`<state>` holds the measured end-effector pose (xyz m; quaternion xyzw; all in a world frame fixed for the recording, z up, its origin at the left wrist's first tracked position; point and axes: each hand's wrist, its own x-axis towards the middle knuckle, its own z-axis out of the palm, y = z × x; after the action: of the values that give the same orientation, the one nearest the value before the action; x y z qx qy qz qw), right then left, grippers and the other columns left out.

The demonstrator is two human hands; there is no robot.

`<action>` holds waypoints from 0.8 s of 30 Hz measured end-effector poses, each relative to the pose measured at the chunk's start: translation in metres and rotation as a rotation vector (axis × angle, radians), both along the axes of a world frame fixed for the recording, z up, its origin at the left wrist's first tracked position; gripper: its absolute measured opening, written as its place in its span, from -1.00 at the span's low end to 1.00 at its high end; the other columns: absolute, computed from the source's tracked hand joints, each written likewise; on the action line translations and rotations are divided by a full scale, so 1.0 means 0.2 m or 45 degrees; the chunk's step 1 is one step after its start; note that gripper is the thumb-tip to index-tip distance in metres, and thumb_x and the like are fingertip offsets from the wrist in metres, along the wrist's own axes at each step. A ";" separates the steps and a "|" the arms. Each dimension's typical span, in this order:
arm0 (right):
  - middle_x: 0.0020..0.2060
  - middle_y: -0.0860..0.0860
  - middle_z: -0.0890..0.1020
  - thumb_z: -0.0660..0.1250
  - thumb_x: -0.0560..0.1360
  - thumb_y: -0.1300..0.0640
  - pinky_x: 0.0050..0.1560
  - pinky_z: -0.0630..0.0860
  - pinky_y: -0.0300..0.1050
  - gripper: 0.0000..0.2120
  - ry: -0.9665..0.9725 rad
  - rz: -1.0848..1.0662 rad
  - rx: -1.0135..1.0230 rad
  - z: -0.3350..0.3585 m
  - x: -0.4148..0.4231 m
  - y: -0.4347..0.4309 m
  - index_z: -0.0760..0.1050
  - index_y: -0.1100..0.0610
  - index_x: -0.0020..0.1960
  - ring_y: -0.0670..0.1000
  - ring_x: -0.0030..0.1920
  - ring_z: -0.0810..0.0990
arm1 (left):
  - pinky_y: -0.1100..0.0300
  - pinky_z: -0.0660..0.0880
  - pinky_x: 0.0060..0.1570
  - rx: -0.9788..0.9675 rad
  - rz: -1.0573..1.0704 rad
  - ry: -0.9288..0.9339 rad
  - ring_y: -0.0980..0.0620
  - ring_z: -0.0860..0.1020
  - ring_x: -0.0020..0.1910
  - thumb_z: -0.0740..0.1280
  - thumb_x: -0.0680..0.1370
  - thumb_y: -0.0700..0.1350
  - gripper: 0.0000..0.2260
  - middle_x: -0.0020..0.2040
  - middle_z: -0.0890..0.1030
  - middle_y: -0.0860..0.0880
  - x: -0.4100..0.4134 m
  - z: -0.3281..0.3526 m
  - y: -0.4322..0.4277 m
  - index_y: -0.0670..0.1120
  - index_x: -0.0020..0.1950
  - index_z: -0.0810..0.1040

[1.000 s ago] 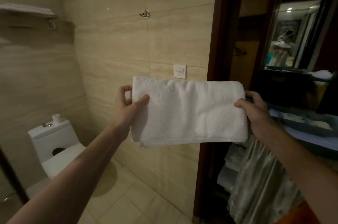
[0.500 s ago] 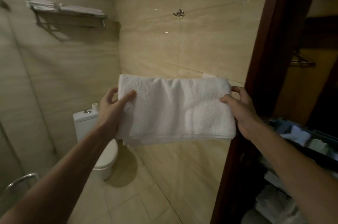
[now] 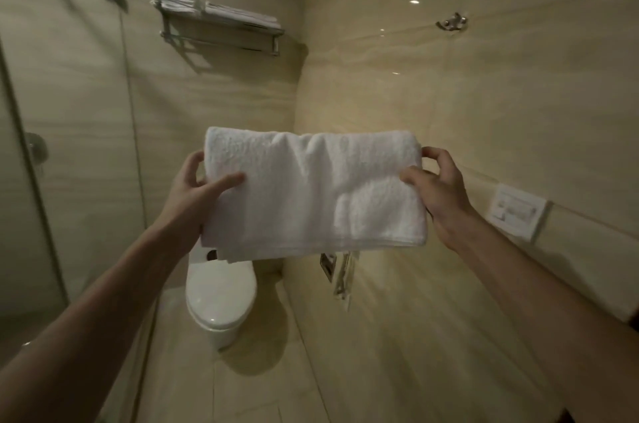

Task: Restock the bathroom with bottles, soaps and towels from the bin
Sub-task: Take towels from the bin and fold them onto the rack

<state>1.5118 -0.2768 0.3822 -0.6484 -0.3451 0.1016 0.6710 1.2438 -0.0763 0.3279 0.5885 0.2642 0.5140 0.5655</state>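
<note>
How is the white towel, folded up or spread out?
Folded. The white towel shows stacked layers along its bottom edge, held between the left hand and right hand.

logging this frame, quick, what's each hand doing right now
Left hand: closed on the left end of the folded white towel, thumb in front.
Right hand: closed on the towel's right end, thumb in front.

Toilet, wall hook, switch plate
</note>
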 end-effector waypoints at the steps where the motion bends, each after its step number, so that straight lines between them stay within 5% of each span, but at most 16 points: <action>1: 0.00 0.05 0.69 0.41 0.45 0.17 -0.28 0.64 -0.07 -0.66 -0.016 0.013 -0.006 0.02 0.04 0.09 0.45 -0.09 0.17 0.06 -0.10 0.70 | -0.03 0.66 -0.25 0.000 0.010 -0.014 0.02 0.72 -0.13 0.56 0.42 -0.07 -0.50 -0.04 0.73 0.01 0.03 0.01 0.08 0.09 0.31 0.49; 9: 0.01 0.05 0.67 0.42 0.45 0.14 -0.12 0.66 0.08 -0.61 -0.102 0.091 0.007 0.12 0.28 0.76 0.43 -0.05 0.23 0.07 -0.06 0.69 | -0.05 0.64 -0.19 0.019 0.140 -0.040 -0.11 0.67 0.02 0.55 0.43 -0.07 -0.50 0.11 0.66 -0.06 0.23 0.11 0.68 0.08 0.31 0.47; 13: -0.02 0.04 0.67 0.41 0.46 0.16 -0.27 0.63 -0.08 -0.62 -0.058 0.132 0.022 0.09 0.37 1.04 0.43 -0.05 0.24 0.01 -0.13 0.67 | -0.17 0.65 -0.04 0.023 0.193 0.003 -0.15 0.67 0.05 0.58 0.38 -0.07 -0.49 0.12 0.67 -0.07 0.28 0.10 0.92 0.08 0.29 0.51; 24: -0.04 0.05 0.67 0.41 0.48 0.19 -0.35 0.58 -0.15 -0.62 0.025 0.381 0.080 -0.03 0.63 1.93 0.43 -0.01 0.25 0.01 -0.14 0.69 | -0.04 0.64 -0.14 0.062 0.357 0.075 -0.13 0.68 0.01 0.54 0.42 -0.21 -0.55 0.09 0.69 -0.12 0.35 0.11 1.61 0.01 0.26 0.53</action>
<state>1.6380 0.1095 0.3762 -0.5673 -0.4341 0.1959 0.6718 1.3138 0.2448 0.3494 0.5742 0.3476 0.5767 0.4657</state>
